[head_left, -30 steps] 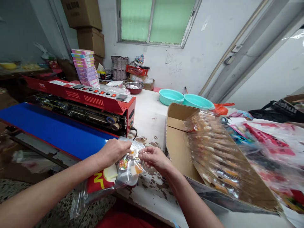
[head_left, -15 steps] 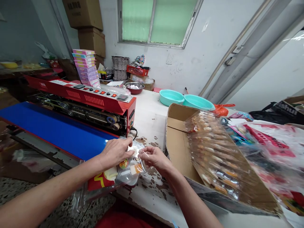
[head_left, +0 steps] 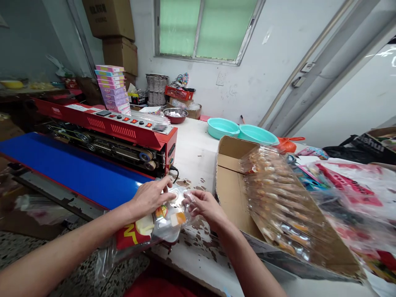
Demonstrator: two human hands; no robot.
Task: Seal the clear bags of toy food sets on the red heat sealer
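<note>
The right edge of the clear plastic bag (head_left: 167, 229) is pinched between the thumb and fingers of the right grip (head_left: 202, 205), with most of the bag spread out at eight o'clock from it. The left grip (head_left: 149, 198) is laid over the bag's upper part, the red piece (head_left: 133, 238) being seen at seven o'clock and the orange-and-white piece (head_left: 177, 219) at four; whether anything is clasped there cannot be told.
</note>
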